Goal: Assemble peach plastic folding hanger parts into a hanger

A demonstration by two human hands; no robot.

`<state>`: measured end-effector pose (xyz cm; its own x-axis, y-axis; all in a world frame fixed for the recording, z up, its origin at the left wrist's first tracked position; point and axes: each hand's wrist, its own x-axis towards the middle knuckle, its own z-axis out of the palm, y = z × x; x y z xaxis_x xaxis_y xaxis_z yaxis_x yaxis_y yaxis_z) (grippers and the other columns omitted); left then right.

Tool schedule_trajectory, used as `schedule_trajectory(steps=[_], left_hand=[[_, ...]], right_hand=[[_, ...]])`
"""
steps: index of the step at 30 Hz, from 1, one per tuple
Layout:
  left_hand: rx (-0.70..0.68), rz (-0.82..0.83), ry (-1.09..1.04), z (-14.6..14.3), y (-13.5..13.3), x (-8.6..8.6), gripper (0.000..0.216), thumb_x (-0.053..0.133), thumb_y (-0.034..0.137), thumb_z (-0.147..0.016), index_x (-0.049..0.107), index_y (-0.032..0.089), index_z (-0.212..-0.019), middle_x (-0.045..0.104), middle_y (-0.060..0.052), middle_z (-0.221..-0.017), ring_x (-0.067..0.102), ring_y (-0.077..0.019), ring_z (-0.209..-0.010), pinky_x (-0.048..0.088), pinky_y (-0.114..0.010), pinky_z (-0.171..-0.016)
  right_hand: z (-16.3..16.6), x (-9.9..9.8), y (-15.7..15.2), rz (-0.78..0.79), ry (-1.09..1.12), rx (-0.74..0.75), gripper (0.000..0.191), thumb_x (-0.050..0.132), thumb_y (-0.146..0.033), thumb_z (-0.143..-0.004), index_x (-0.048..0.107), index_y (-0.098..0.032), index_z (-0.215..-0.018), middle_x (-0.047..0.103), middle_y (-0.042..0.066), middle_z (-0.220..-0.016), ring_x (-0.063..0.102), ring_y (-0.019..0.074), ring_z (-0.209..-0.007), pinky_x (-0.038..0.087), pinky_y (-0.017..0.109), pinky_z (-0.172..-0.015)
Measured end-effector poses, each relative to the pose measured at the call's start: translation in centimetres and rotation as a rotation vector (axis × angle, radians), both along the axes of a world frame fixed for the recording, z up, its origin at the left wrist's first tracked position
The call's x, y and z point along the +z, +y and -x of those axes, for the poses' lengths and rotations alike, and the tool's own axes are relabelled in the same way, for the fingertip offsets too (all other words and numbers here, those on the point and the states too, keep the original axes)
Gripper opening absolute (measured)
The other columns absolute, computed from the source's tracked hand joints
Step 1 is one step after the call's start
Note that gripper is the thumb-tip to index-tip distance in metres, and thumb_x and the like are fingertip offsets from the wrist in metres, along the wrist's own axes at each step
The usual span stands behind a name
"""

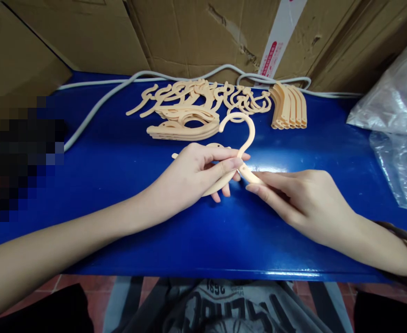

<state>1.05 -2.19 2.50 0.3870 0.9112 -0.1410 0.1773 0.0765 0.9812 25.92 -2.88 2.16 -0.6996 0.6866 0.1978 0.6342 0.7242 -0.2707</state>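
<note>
A peach plastic hanger hook (242, 127) rises from the flat peach hanger body that my left hand (193, 173) grips over the blue table (120, 185). My right hand (293, 199) pinches a short peach hanger arm (250, 175) that meets the hook's base. Both hands sit at the table's middle, close together, fingers touching the parts.
Behind lie a row of loose peach hooks (203, 95), a stack of flat hanger bodies (184, 122) and a bunch of curved arms (290, 106). A white cable (95, 104) runs along the back. Cardboard boxes (196, 32) stand behind; a clear plastic bag (397, 129) lies right.
</note>
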Motion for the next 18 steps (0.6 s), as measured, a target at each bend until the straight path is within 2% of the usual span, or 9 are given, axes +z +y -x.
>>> schedule_trajectory(steps=[3,8,13,16,18], left_hand=[[-0.027,-0.041,0.045,0.0,0.0,-0.1,0.034,0.064,0.026,-0.113,0.079,0.017,-0.084,0.076,0.001,-0.074,0.067,-0.0093,-0.055,0.057,-0.018,-0.056],[-0.08,-0.072,0.021,0.2,0.0,-0.5,0.028,0.061,0.03,-0.112,0.078,0.019,-0.093,0.071,0.003,-0.07,0.063,-0.0095,-0.051,0.052,-0.019,-0.051],[-0.086,-0.125,0.119,0.3,0.0,-1.3,0.036,0.056,0.038,-0.114,0.073,0.021,-0.087,0.072,0.002,-0.07,0.061,-0.0108,-0.051,0.049,-0.024,-0.053],[-0.105,-0.334,0.284,0.4,-0.2,-1.7,0.039,0.05,0.034,-0.114,0.075,0.021,-0.087,0.077,0.001,-0.075,0.066,-0.0125,-0.058,0.048,-0.027,-0.062],[-0.151,-0.568,0.461,0.6,-0.5,-2.0,0.038,0.048,0.031,-0.114,0.082,0.019,-0.104,0.085,-0.003,-0.089,0.076,-0.0181,-0.074,0.045,-0.03,-0.065]], right_hand=[[0.2,0.3,-0.2,0.092,0.0,-0.034,0.039,0.053,-0.038,-0.123,0.09,-0.024,-0.121,0.076,-0.003,-0.065,0.06,0.0122,-0.045,0.035,0.027,-0.052],[0.1,0.2,-0.2,0.079,0.002,-0.039,0.038,0.055,-0.035,-0.122,0.091,-0.025,-0.121,0.076,-0.003,-0.065,0.062,0.0127,-0.048,0.036,0.026,-0.053],[-0.1,-0.4,0.4,0.021,-0.034,-0.023,0.042,0.051,-0.038,-0.123,0.09,-0.024,-0.117,0.08,-0.001,-0.07,0.065,0.0136,-0.052,0.035,0.028,-0.054],[-0.6,-0.8,1.6,-0.015,-0.045,0.017,0.051,0.046,-0.045,-0.125,0.09,-0.023,-0.112,0.079,0.0,-0.069,0.064,0.0134,-0.051,0.031,0.029,-0.054],[-1.1,-0.9,2.5,-0.03,-0.076,0.123,0.053,0.044,-0.048,-0.126,0.089,-0.022,-0.12,0.085,0.003,-0.08,0.069,0.0143,-0.057,0.033,0.03,-0.056]])
